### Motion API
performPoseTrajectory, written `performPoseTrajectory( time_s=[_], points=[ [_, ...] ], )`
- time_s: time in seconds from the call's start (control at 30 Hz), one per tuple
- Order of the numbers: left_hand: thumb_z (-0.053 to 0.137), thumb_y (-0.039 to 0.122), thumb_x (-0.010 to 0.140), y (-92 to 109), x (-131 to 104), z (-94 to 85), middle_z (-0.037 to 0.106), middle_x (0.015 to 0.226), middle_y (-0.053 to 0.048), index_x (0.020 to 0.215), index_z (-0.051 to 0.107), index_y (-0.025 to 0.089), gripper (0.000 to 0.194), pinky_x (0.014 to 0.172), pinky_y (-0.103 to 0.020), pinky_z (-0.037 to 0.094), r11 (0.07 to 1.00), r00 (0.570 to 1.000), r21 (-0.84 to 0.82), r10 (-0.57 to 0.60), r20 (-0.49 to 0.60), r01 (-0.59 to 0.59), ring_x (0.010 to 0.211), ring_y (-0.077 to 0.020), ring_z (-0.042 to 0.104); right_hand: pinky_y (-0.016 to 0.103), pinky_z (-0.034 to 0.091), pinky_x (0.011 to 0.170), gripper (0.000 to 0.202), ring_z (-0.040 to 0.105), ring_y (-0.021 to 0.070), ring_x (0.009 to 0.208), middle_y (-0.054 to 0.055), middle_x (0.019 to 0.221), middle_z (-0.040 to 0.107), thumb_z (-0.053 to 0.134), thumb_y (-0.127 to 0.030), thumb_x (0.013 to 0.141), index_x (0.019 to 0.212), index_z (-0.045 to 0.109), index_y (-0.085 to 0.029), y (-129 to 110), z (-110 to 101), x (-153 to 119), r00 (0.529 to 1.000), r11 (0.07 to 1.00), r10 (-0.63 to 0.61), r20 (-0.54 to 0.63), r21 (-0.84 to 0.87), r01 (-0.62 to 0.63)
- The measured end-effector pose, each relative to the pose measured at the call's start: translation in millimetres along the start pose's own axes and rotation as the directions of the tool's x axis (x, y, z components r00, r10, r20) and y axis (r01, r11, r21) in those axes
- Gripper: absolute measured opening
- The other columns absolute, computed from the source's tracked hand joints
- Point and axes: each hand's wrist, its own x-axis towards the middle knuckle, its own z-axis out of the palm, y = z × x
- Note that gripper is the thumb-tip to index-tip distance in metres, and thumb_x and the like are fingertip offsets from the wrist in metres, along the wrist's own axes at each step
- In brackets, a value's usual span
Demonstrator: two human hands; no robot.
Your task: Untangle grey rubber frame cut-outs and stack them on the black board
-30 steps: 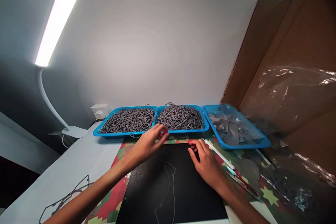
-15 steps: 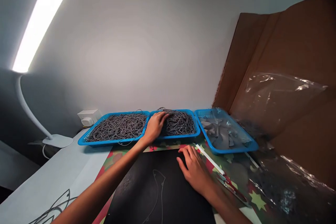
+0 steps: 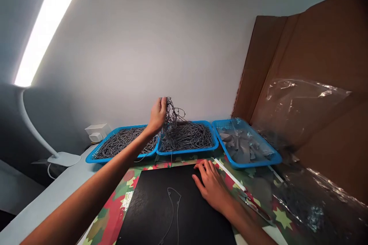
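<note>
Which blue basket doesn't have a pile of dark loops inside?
The right-hand blue basket: it holds flat gray pieces, unlike the other two.

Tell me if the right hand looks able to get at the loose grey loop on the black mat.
Probably yes: the right hand looks empty, and only bare black mat shows between it and the grey loop.

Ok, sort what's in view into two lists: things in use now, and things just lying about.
In use:
left hand, holding tangled wiry strands
middle blue tray, heaped with similar strands
black sheet, under the right hand

Apparently just lying about:
red-and-silver tool
white strip
clear plastic
</note>
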Motion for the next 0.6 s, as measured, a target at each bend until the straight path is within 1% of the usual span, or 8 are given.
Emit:
performPoseTrajectory(
  time_s=[0.03,0.1,0.17,0.2,0.27,0.43,0.53,0.6],
  points=[
    [0.071,0.041,0.109,7.0,8.5,-2.8,0.074,0.129,-0.01,0.133,0.071,0.017,0.033,0.09,-0.043,0.067,0.999,1.0,-0.035,0.009,-0.007,-0.009,0.105,-0.0237,0.075,0.048,0.062,0.097,0.01,0.068,0.0292,0.11,0.009,0.118,0.067,0.06,-0.023,0.11,0.12,0.06,-0.024,0.4,0.7,0.1,1.0,1.0,-0.001,0.0,-0.001,0.001],
    [0.066,0.044,0.111,21.9,23.6,-7.2,0.074,0.1,-0.004,0.112,0.072,0.016,0.029,0.07,-0.031,0.062,0.994,0.999,-0.106,0.027,-0.019,-0.029,0.078,-0.016,0.07,0.048,0.061,0.098,0.01,0.068,0.0294,0.11,0.009,0.118,0.066,0.06,-0.023,0.11,0.12,0.06,-0.024,1.1,1.9,0.4,1.0,1.0,-0.002,0.0,-0.004,0.002],
    [0.06,0.046,0.113,38.2,36.5,-10.5,0.058,0.071,0.002,0.086,0.062,0.019,0.039,0.052,-0.024,0.047,0.984,0.998,-0.171,0.05,-0.032,-0.055,0.055,-0.0109,0.053,0.048,0.061,0.098,0.01,0.068,0.0296,0.11,0.009,0.118,0.066,0.061,-0.022,0.109,0.119,0.061,-0.024,1.9,2.9,0.5,1.0,1.0,-0.005,0.0,-0.007,0.005],
    [0.059,0.047,0.113,46.9,42.5,-12.3,0.049,0.064,0.005,0.077,0.055,0.021,0.044,0.047,-0.023,0.04,0.977,0.997,-0.2,0.064,-0.039,-0.071,0.05,-0.0101,0.045,0.049,0.061,0.098,0.01,0.068,0.0298,0.11,0.009,0.118,0.066,0.061,-0.022,0.109,0.119,0.061,-0.024,2.2,3.2,0.5,1.0,1.0,-0.006,0.0,-0.009,0.006],
    [0.061,0.049,0.11,64.7,54.4,-16.4,0.041,0.059,0.006,0.071,0.046,0.024,0.048,0.044,-0.025,0.033,0.964,0.994,-0.246,0.092,-0.058,-0.104,0.047,-0.0101,0.038,0.049,0.061,0.098,0.01,0.068,0.0299,0.11,0.009,0.118,0.066,0.06,-0.022,0.109,0.119,0.061,-0.024,2.7,3.6,0.2,1.0,1.0,-0.008,0.001,-0.013,0.008],
    [0.064,0.056,0.106,107.5,84.1,-30.5,0.034,0.061,0.007,0.073,0.038,0.027,0.051,0.046,-0.028,0.03,0.93,0.984,-0.329,0.125,-0.13,-0.162,0.05,-0.0109,0.033,0.049,0.062,0.097,0.013,0.068,0.0301,0.111,0.009,0.119,0.066,0.061,-0.021,0.108,0.12,0.061,-0.025,2.9,3.5,-0.3,1.0,1.0,-0.011,0.003,-0.015,0.011],
    [0.054,0.044,0.114,130.4,96.8,-40.2,0.027,0.06,0.009,0.073,0.032,0.029,0.048,0.047,-0.028,0.026,0.917,0.981,-0.373,0.082,-0.176,-0.144,0.052,-0.0114,0.025,0.049,0.062,0.098,0.013,0.069,0.0297,0.11,0.009,0.119,0.067,0.062,-0.021,0.107,0.12,0.061,-0.025,2.7,3.2,0.2,1.0,1.0,-0.014,0.006,-0.015,0.015],
    [0.046,0.034,0.116,145.8,101.4,-48.5,0.025,0.061,0.008,0.074,0.031,0.029,0.045,0.047,-0.028,0.026,0.912,0.979,-0.388,0.065,-0.193,-0.137,0.052,-0.012,0.023,0.049,0.063,0.098,0.012,0.069,0.029,0.109,0.009,0.118,0.067,0.061,-0.022,0.109,0.12,0.061,-0.025,2.5,3.1,0.5,1.0,1.0,-0.018,0.008,-0.015,0.018]
  ],
)
